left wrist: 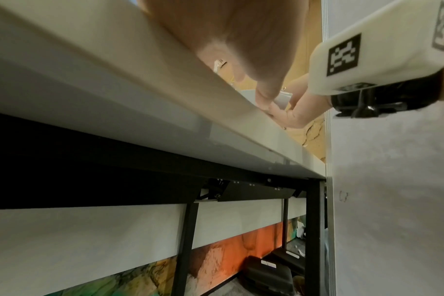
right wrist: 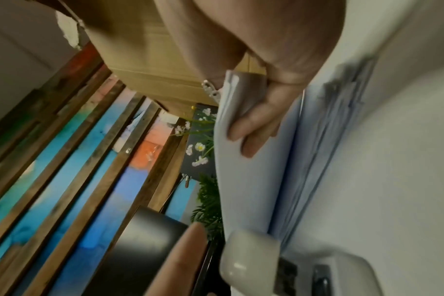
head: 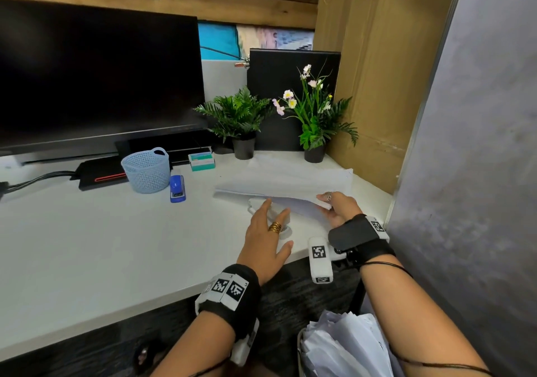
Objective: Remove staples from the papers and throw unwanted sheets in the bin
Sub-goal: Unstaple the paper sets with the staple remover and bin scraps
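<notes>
Beside the flowering pot plant [head: 313, 121], on the white surface [head: 116, 246], the stack of papers [head: 284, 182] is lying with its near corner lifted. The person's right hand [head: 338, 206] is pinching that corner, thumb on top and fingers curled beneath, as the right wrist view shows plainly. The left hand [head: 268, 240] is hovering with straight, spread fingers over a small white tool [head: 279, 216], probably a staple remover, lying just in front of the papers; whether the fingertips are touching it cannot be told. It is holding nothing.

Below the surface edge, on the same side as the plant, the bin [head: 343, 344] is already standing full of discarded sheets.

Several things could go wrong from here. The right hand is gripping only a thin corner, so a hard pull might tear it or drag the whole stack toward the edge and spill good sheets to the floor. If the left hand is fumbling the tool, it may be nudging it under the papers or off the surface. A staple pried carelessly could rip the page or fly loose. The bin is looking crowded, so another sheet dropped in could slide off the heap. The blue stapler [head: 177, 188] and basket [head: 146, 170], well away from the plant, are out of the path.
</notes>
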Tool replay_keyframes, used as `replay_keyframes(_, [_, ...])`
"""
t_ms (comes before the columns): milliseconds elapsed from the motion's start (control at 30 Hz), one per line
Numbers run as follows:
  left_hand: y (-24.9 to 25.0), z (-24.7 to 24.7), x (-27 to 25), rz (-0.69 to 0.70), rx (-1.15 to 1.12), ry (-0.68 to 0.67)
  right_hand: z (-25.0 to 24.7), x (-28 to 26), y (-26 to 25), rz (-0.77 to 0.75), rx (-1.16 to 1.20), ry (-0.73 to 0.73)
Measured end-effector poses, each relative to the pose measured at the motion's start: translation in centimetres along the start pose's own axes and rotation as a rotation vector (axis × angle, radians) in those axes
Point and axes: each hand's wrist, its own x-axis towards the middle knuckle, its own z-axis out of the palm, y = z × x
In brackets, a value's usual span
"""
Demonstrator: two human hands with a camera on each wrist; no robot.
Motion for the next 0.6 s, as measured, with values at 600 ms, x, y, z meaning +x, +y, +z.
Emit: replay_keyframes(600, [0.6,-16.7,-3.6,-0.007,0.224,0.374,5.8,-9.8,1.9,-0.25,-0.164,-0.902])
